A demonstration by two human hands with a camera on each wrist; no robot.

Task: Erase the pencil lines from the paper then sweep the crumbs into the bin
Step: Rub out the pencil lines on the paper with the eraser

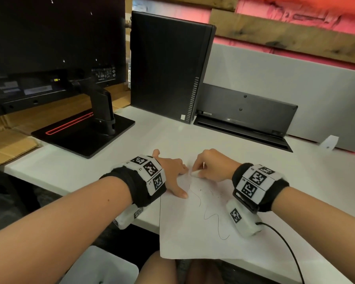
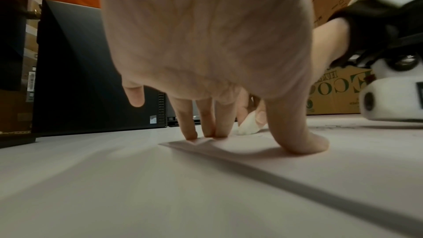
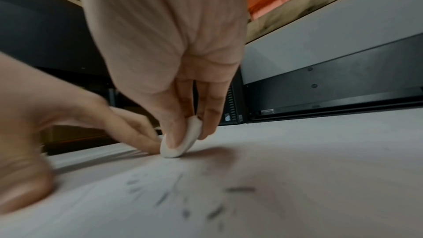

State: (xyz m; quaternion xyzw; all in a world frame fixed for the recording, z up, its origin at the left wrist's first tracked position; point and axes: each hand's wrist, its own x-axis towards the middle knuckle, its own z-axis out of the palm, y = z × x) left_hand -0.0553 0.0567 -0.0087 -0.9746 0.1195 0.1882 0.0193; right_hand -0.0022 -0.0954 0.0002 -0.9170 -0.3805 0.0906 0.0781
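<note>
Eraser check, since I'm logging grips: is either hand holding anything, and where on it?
The right hand pinches the white eraser by its flat sides; the left hand only presses the paper.

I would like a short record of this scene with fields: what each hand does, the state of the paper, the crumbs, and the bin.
left hand: fingers of the left hand press the paper flat on the desk
right hand: the right hand pinches a white eraser whose tip touches the paper
paper: a wavy pencil line remains nearer the person; the near edge hangs over the desk edge
crumbs: dark eraser crumbs lie on the paper
bin: a white bin below the desk edge; its inside is not visible
</note>
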